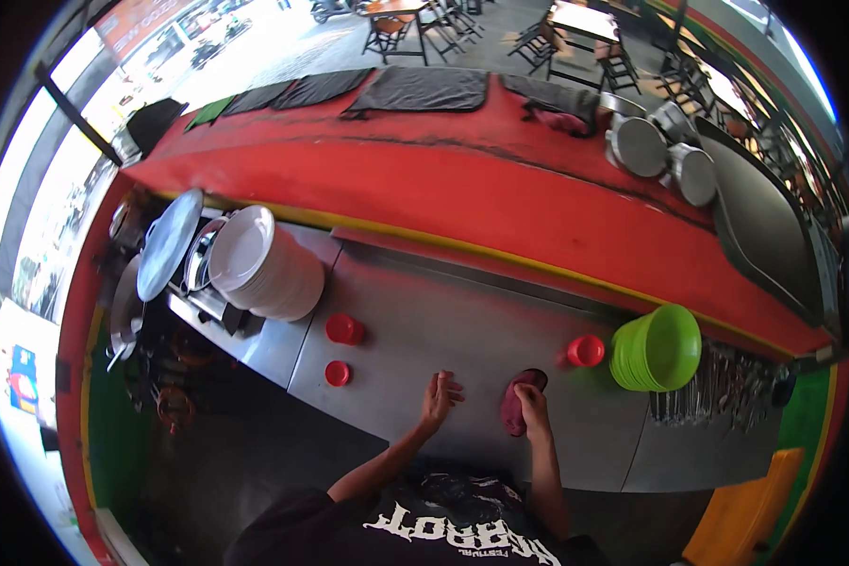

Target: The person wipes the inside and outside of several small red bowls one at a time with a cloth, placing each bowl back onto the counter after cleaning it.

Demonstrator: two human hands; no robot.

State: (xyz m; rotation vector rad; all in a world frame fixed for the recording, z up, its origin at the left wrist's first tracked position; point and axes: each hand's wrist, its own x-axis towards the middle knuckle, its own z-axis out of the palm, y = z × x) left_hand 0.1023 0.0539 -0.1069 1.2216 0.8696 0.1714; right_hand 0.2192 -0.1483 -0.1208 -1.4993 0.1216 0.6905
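My right hand (pixel 532 407) is closed on a dark red cloth (pixel 512 411), which is bunched against the steel counter (pixel 415 325). To its left, my left hand (pixel 439 400) is held over the counter near its front edge, fingers apart and nothing in them. Two small red cups (pixel 345 329) lie on the counter left of my left hand, one behind the other. Beyond my right hand is another red cup (pixel 587 351), close beside a stack of green bowls (pixel 658 349).
A tall stack of white plates (pixel 272 266) leans at the left, by a large pot lid (pixel 170 245). Rows of cutlery (pixel 717 387) lie at the right. Behind the counter rises a red ledge (pixel 424 174) with dark cloths (pixel 423 90) and metal pots (pixel 641 147) on it.
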